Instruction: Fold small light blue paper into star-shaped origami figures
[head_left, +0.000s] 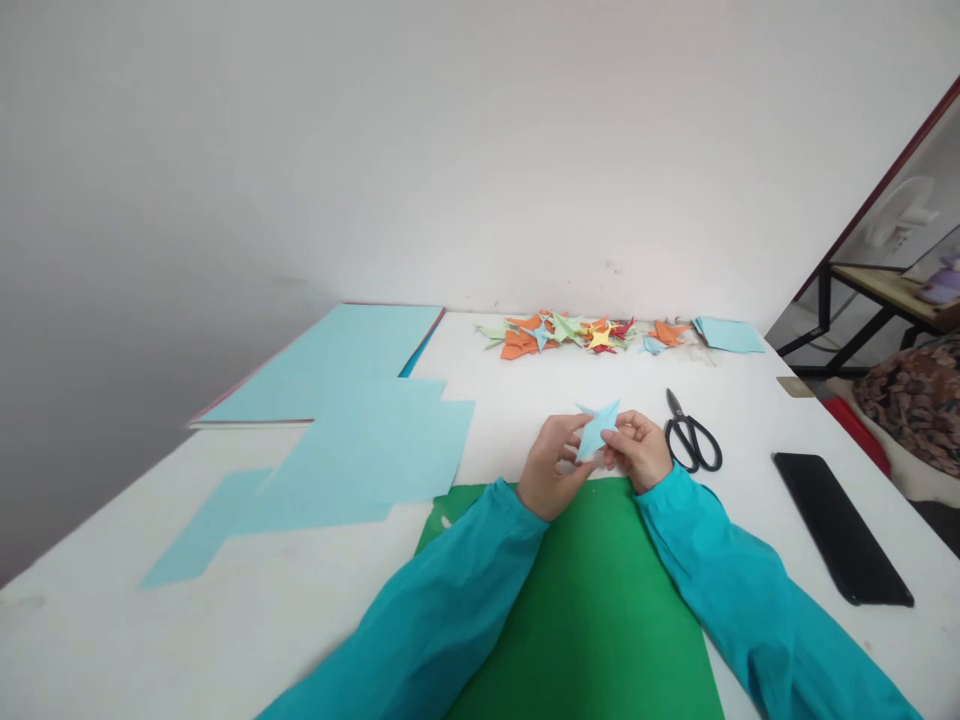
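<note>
A white table (112, 620) stands against a pale wall (450, 150), and a green sheet (592, 610) lies on it, directly in front of the person. Leftmost, well to the left of the green sheet, is a narrow light-blue strip (176, 560) of paper. Farther back, to the far left of the green sheet, lies a stack of large paper sheets (330, 350), light blue on top, with red and darker blue showing along its edges. Loose light-blue sheets (352, 460) overlap one another, reaching to the green sheet's far left corner.

Well beyond the green sheet, close to the wall, is a pile of folded paper stars (566, 332) in orange, pale green, yellow, red and light blue. Just above the green sheet's far edge, the left hand (555, 465) pinches the left side of a light-blue paper star (598, 430), thumb low and fingertips higher. The right hand (637, 450) grips the star's right side, its thumb pressed on the front face.

To the right of the green sheet's far edge lie black-handled scissors (691, 430), blades pointing toward the wall. Beyond them, far behind the green sheet, sits a small stack of light-blue paper pieces (729, 335). A black smartphone (840, 530) lies well to the green sheet's right.
</note>
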